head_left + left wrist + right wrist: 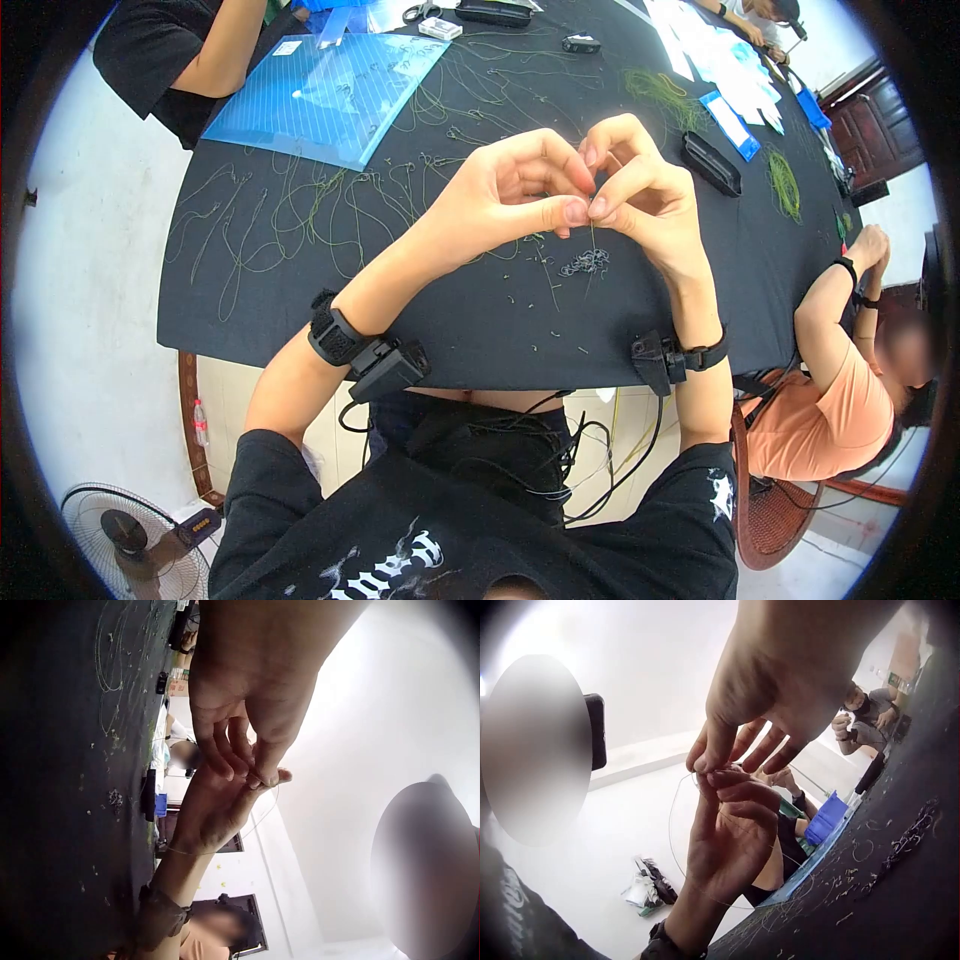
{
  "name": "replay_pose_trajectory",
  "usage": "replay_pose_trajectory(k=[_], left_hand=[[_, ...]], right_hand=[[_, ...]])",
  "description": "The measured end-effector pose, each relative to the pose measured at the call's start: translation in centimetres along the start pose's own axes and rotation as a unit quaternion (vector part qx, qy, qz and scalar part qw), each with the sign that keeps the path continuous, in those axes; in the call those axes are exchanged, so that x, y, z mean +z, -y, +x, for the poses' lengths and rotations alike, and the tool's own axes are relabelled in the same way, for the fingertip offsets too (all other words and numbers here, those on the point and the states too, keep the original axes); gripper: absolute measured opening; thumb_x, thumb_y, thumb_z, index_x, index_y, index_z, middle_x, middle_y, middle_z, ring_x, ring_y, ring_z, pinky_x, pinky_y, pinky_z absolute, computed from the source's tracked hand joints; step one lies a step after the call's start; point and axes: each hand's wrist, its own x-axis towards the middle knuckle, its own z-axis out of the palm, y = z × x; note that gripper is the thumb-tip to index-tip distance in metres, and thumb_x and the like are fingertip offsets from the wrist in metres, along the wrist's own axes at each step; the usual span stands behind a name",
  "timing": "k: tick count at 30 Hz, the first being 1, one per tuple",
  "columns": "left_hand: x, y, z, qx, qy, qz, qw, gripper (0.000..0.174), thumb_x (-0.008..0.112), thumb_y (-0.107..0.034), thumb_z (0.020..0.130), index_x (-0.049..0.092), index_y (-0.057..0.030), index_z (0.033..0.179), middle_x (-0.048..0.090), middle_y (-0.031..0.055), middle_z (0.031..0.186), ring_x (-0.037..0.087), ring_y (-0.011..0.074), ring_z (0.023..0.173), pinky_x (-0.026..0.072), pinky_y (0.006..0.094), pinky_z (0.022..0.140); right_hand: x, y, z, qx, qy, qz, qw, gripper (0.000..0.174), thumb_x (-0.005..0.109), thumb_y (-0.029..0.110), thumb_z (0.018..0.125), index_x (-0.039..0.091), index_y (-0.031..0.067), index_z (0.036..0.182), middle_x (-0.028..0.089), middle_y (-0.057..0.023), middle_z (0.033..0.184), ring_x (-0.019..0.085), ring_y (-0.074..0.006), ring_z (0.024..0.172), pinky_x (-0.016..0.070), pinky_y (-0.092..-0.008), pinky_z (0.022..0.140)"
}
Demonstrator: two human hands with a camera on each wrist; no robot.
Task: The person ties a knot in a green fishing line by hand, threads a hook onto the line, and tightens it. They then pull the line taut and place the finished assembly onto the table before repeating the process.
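The left hand (500,195) and right hand (650,200) pinched a thin looped line (670,825) in narrowed fingers, above the near tabletop (450,335) and a small greyish tangle (586,263). It seemed feather-light, springy, perhaps slippery, best gripped close to the crossing.

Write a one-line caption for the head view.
Left hand and right hand pinch a thin strand above black cloth strewn with green loops.

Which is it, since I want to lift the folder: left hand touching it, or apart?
Apart: the head view shows black cloth between the left hand and the folder.
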Motion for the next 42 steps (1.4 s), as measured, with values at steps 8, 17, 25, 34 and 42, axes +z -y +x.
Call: replay_pose_trajectory(k=[8,17,25,34,42], left_hand=[[0.2,0.4,0.0,0.022,-0.016,0.011,1.0,0.015,0.067,-0.013,0.084,0.061,-0.0026,0.092,0.062,0.0021,0.082,0.058,0.0079,0.078,0.0482,0.0224,0.069],[-0.2,0.0,-0.1,0.035,-0.022,0.075,0.996,0.014,0.067,-0.013,0.083,0.061,-0.0016,0.087,0.06,0.0005,0.082,0.057,0.0072,0.078,0.047,0.0218,0.069],[-0.9,-0.4,-0.1,0.23,-0.127,0.337,0.904,0.011,0.068,0.001,0.076,0.061,-0.0019,0.084,0.059,0.0034,0.084,0.054,0.0094,0.074,0.0435,0.0218,0.066],[-1.0,-0.3,0.4,0.321,-0.156,0.406,0.841,0.012,0.071,-0.002,0.069,0.063,-0.006,0.077,0.059,0.0016,0.074,0.05,0.0129,0.062,0.0413,0.0228,0.053],[-0.8,-0.7,0.4,0.34,-0.149,0.429,0.823,0.012,0.072,-0.002,0.069,0.063,-0.006,0.076,0.058,0.0016,0.075,0.052,0.0144,0.071,0.0429,0.0238,0.052]], right_hand=[[0.3,0.1,0.2,-0.007,-0.019,-0.017,1.0,0.039,0.073,0.005,0.072,0.061,0.0042,0.109,0.051,-0.0059,0.103,0.051,-0.0141,0.093,0.0434,-0.028,0.081],[0.3,0.1,0.4,0.006,-0.042,-0.063,0.997,0.067,0.077,0.011,0.07,0.045,0.0021,0.128,0.051,-0.0051,0.104,0.051,-0.0126,0.091,0.0429,-0.0251,0.079],[0.8,0.3,0.1,0.181,-0.022,0.033,0.983,0.045,0.04,0.04,0.096,0.051,0.0001,0.114,0.062,-0.0109,0.095,0.056,-0.0127,0.077,0.0428,-0.022,0.059],[1.1,0.8,-0.1,0.192,0.053,0.041,0.979,0.047,0.049,0.048,0.091,0.057,0.002,0.09,0.061,-0.0103,0.079,0.05,-0.0081,0.062,0.0346,-0.019,0.049],[0.4,1.3,0.0,0.196,0.043,0.04,0.979,0.027,0.053,0.03,0.091,0.056,0.0046,0.082,0.059,-0.0046,0.079,0.046,-0.0048,0.063,0.0343,-0.0175,0.051]])
